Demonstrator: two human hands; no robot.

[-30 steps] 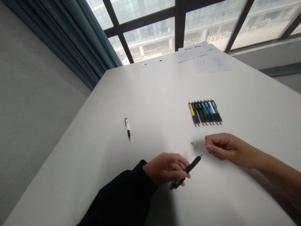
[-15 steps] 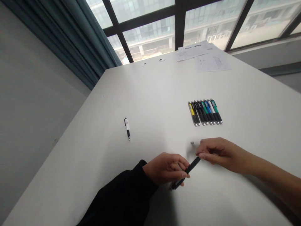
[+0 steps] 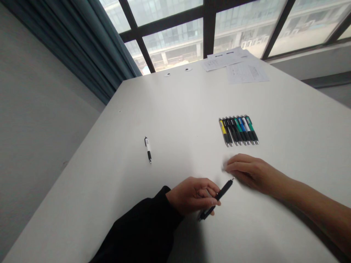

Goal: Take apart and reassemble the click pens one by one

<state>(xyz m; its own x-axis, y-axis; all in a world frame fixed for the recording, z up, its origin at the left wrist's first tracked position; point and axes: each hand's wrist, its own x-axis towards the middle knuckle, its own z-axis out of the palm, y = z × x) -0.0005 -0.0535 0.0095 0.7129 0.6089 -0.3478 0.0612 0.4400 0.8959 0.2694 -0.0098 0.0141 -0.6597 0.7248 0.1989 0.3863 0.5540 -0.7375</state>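
Note:
My left hand [image 3: 196,196] holds a black pen [image 3: 225,189] between thumb and fingers, its thin refill tip pointing up and right. Just beyond that tip, my right hand [image 3: 248,171] reaches down to the table with its fingers together; its fingertips cover the spot where a small silver piece lay, and the piece itself is hidden. Several pens [image 3: 238,130] with yellow, black, green, blue and white barrels lie side by side in a row above my right hand. A white pen with a black grip [image 3: 148,149] lies alone on the left.
The white table [image 3: 170,113] fills most of the view. Printed papers [image 3: 246,71] lie at its far edge, with two small white pieces [image 3: 188,69] left of them. Beyond are a window and a blue curtain [image 3: 90,40].
My right hand has left the pen's front end and moved up to the small silver piece, now covered. A thin refill tip now shows at the pen's end. My left hand stayed put.

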